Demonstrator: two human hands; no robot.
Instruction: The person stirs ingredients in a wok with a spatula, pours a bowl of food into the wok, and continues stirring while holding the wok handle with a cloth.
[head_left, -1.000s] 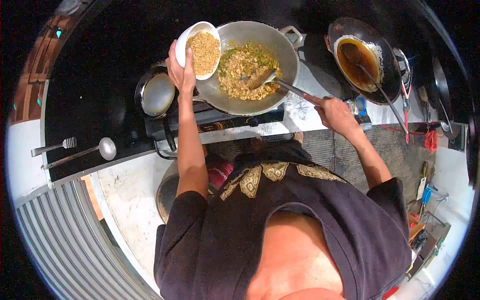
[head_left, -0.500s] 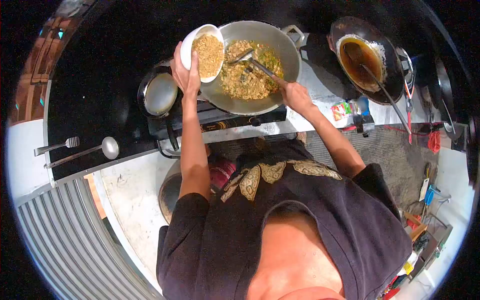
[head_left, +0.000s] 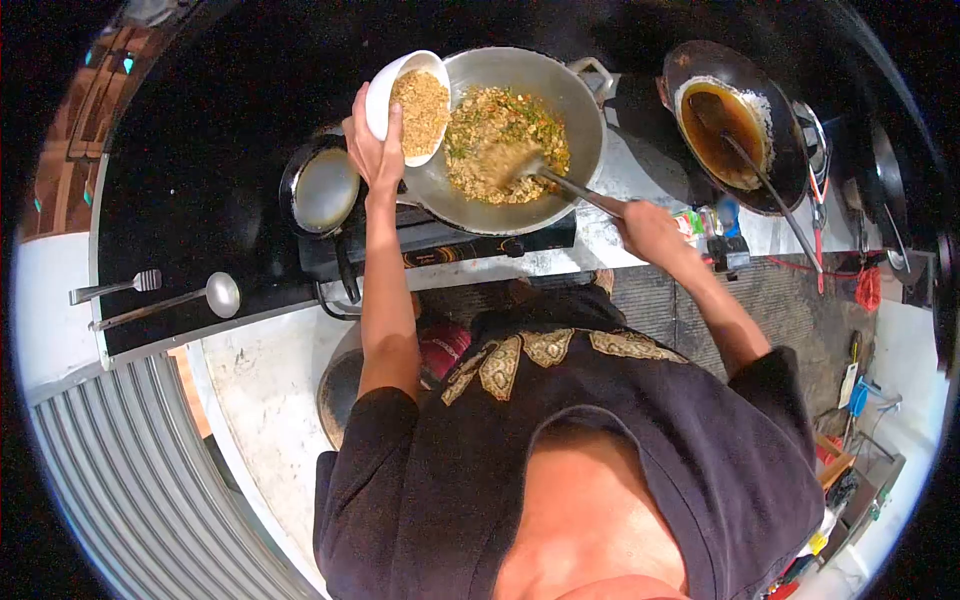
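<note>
My left hand (head_left: pixel 376 150) grips a white bowl (head_left: pixel 381 100), tilted toward the wok at its left rim. Brown crumbly food (head_left: pixel 421 112) fills much of the bowl. My right hand (head_left: pixel 652 232) is closed around the handle of a spatula (head_left: pixel 580 190), whose blade is blurred and lies in the food. The large grey metal wok (head_left: pixel 578 130) stands on a gas stove (head_left: pixel 450 252). Inside it is a crumbly brown mixture with green bits (head_left: pixel 510 115).
A dark wok (head_left: pixel 690 65) with brown liquid and a long-handled utensil stands at right. A small pan (head_left: pixel 327 190) sits left of the stove. A ladle (head_left: pixel 222 295) and a fork (head_left: pixel 115 287) lie farther left. Small colourful packets (head_left: pixel 690 224) are near my right hand.
My right hand has moved right and down, drawing the spatula blade rightward through the mixture. The tilted bowl in my left hand has barely shifted.
</note>
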